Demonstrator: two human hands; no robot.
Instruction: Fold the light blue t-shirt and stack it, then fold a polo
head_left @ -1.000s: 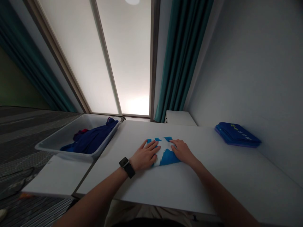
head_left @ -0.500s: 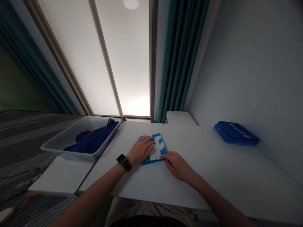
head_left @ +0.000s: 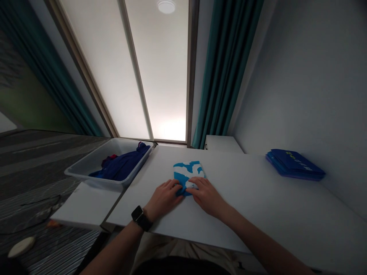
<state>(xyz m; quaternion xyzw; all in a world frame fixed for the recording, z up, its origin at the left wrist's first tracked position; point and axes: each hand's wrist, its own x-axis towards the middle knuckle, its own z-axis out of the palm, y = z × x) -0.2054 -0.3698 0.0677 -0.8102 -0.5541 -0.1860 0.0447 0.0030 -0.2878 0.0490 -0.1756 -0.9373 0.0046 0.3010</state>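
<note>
A folded blue and white cloth (head_left: 186, 168) lies flat on the white table in front of me. At its near left corner, my left hand (head_left: 164, 196) has its fingers bent over the edge, with the thumb low against the tabletop side. My right hand (head_left: 208, 196) rests on the near right part, its fingers curled on the cloth and its thumb pointing left, close to the left fingertips. Both hands are closed on the near end, and the fingers cover part of it. A black watch (head_left: 142, 218) is on my left wrist.
To the left, a translucent plastic bin (head_left: 94, 176) holds dark blue clothes (head_left: 123, 166) with a bit of red. A stack of blue folded items (head_left: 295, 164) with printed lettering sits on the right near the wall. A small white cabinet (head_left: 223, 144) stands behind the table (head_left: 249, 214).
My left hand has come off the middle of the cloth, down to its near left corner. My right hand has shifted from the right corner onto the near part. The view has turned slightly left.
</note>
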